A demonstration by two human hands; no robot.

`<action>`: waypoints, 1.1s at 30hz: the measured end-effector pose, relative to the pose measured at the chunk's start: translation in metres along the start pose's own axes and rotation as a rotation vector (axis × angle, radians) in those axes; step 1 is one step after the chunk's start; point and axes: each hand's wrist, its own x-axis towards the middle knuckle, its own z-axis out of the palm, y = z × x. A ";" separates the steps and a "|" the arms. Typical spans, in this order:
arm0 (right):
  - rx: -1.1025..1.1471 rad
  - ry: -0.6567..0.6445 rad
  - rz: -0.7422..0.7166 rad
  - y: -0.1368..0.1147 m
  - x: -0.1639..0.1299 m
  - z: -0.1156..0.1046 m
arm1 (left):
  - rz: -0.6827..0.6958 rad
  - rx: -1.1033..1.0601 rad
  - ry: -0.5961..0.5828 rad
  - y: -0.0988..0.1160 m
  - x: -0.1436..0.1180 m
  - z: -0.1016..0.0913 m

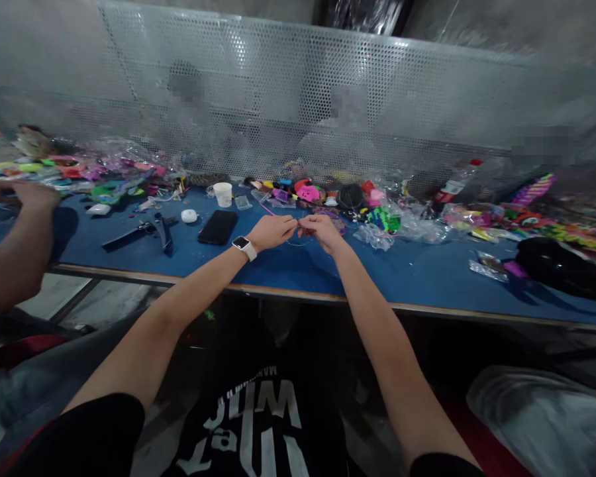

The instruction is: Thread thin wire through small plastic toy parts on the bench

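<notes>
We had the long blue desk (288,268) spread before us, its far edge still heaped with bright loose trinkets (328,195) and crinkled plastic bags (402,225), a black phone (218,226) and a white cup (223,193) lying to the left, so most of the pile looked unworked. Our left hand (272,230) and right hand (322,230) met fingertip to fingertip just above the desk, both pinched closed on a thin wire loop (298,240) hanging between them; we judged this piece only partway done, though it was too small to tell more.
</notes>
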 end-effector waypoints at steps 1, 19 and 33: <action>0.049 -0.012 0.058 0.000 0.000 0.000 | 0.012 0.012 -0.006 0.002 0.000 -0.002; -0.559 0.242 -0.426 0.020 0.004 -0.001 | -0.193 -0.078 -0.028 0.006 0.001 -0.005; -1.062 0.094 -0.573 0.027 0.003 0.002 | -0.126 0.071 -0.138 0.005 -0.004 -0.013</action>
